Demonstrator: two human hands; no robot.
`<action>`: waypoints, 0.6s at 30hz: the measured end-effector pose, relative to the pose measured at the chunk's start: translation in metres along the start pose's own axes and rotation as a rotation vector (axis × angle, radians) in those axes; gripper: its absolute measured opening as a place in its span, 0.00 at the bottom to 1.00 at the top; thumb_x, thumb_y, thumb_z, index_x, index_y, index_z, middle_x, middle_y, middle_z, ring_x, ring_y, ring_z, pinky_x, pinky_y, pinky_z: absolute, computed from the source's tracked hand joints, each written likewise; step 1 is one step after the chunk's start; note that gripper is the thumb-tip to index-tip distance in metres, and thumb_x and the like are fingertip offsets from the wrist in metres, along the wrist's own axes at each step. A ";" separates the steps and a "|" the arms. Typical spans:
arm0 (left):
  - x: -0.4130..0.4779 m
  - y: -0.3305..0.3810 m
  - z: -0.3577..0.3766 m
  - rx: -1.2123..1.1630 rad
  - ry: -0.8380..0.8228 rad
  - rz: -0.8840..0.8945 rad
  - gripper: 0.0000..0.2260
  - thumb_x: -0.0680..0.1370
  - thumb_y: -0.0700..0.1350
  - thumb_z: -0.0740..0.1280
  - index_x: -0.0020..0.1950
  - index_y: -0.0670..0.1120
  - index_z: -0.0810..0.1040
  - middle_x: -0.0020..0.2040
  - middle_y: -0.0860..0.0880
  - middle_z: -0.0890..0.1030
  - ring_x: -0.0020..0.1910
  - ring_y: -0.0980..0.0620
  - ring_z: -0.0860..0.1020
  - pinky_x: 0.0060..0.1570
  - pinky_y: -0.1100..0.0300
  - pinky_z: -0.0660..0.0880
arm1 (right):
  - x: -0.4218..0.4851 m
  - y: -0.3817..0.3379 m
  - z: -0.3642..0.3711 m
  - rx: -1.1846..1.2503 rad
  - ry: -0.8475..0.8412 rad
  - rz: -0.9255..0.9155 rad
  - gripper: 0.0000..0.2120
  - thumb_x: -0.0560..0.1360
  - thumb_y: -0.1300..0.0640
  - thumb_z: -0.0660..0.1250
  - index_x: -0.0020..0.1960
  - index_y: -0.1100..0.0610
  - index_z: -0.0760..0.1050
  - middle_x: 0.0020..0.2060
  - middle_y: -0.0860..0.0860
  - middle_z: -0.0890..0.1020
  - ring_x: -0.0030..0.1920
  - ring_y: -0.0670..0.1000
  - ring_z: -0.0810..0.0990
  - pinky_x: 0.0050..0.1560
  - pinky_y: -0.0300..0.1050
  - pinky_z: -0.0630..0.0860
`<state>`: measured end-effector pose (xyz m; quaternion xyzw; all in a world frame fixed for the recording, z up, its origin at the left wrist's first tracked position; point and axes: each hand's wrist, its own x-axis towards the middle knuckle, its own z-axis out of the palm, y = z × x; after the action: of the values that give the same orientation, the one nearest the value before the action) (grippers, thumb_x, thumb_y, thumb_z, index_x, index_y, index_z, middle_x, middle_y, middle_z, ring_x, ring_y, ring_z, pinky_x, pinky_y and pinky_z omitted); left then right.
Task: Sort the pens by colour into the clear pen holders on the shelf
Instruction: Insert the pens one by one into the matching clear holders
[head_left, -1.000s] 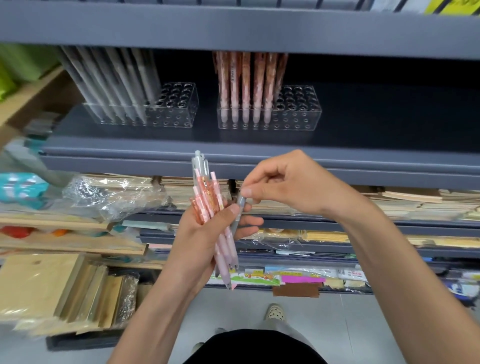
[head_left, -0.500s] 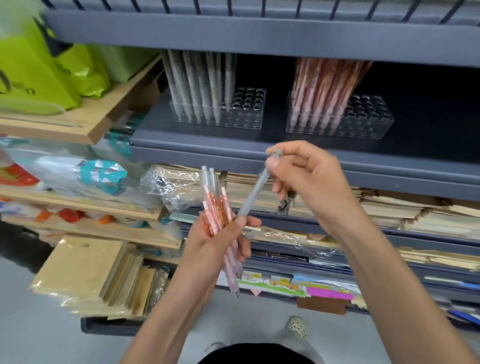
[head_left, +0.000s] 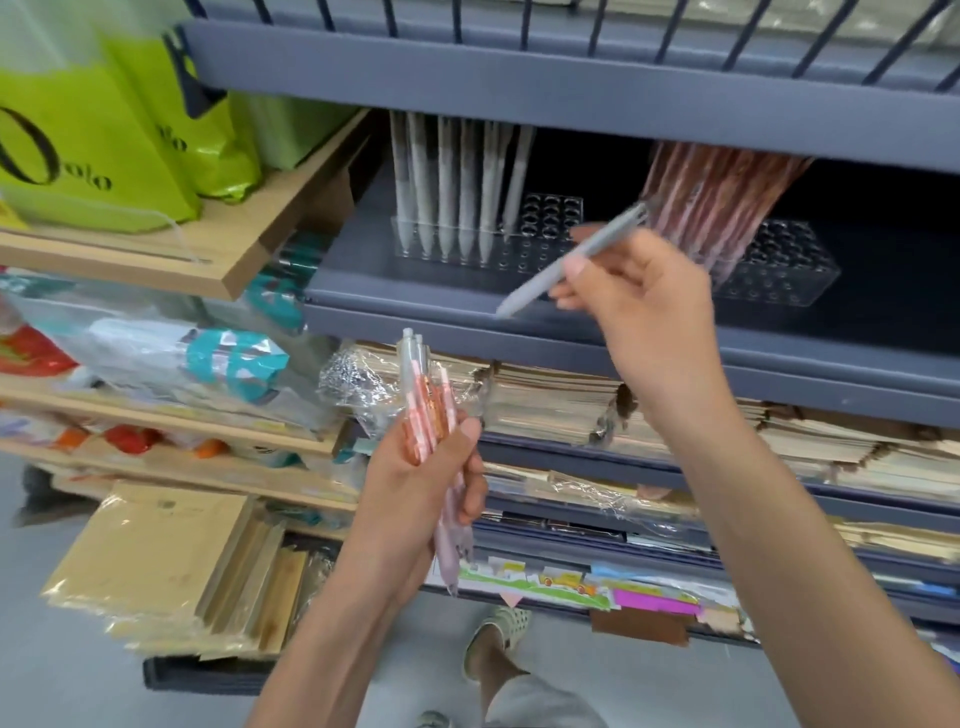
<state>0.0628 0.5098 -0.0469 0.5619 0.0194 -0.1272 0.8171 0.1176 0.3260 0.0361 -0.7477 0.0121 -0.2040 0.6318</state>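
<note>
right hand (head_left: 641, 312) pinches one grey pen (head_left: 537, 285), tip down over the shelf (head_left: 395, 319) front edge, near the grey holder (head_left: 550, 244); i judge it's lined up for slotting. left hand (head_left: 415, 499), well apart, grips the pink bundle (head_left: 423, 410) as stock.

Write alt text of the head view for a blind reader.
The right hand pinches a grey pen before a shelf with two clear holders: the left holder keeps grey pens, the right holder pink pens. The left hand grips a bunch of mostly pink pens.
</note>
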 end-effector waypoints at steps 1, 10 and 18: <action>0.002 -0.002 -0.002 -0.011 0.002 -0.001 0.11 0.74 0.49 0.71 0.47 0.44 0.74 0.33 0.47 0.76 0.25 0.51 0.70 0.24 0.60 0.70 | 0.009 -0.003 0.002 -0.054 0.053 -0.047 0.06 0.78 0.63 0.67 0.54 0.59 0.79 0.43 0.50 0.85 0.42 0.47 0.85 0.46 0.42 0.82; 0.012 -0.012 -0.015 -0.093 0.005 -0.016 0.09 0.76 0.54 0.70 0.43 0.51 0.75 0.34 0.48 0.74 0.24 0.52 0.69 0.23 0.61 0.68 | 0.063 -0.003 0.028 -0.401 0.178 -0.281 0.08 0.77 0.51 0.66 0.50 0.56 0.78 0.41 0.46 0.82 0.43 0.45 0.81 0.49 0.47 0.78; 0.019 -0.014 -0.015 -0.125 -0.006 -0.051 0.06 0.79 0.51 0.69 0.42 0.54 0.78 0.34 0.48 0.75 0.23 0.52 0.69 0.22 0.62 0.67 | 0.088 0.011 0.044 -0.430 0.186 -0.165 0.12 0.74 0.54 0.72 0.53 0.60 0.77 0.34 0.41 0.77 0.41 0.50 0.80 0.46 0.45 0.78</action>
<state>0.0790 0.5151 -0.0687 0.5088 0.0392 -0.1482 0.8471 0.2148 0.3411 0.0458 -0.8414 0.0522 -0.3156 0.4355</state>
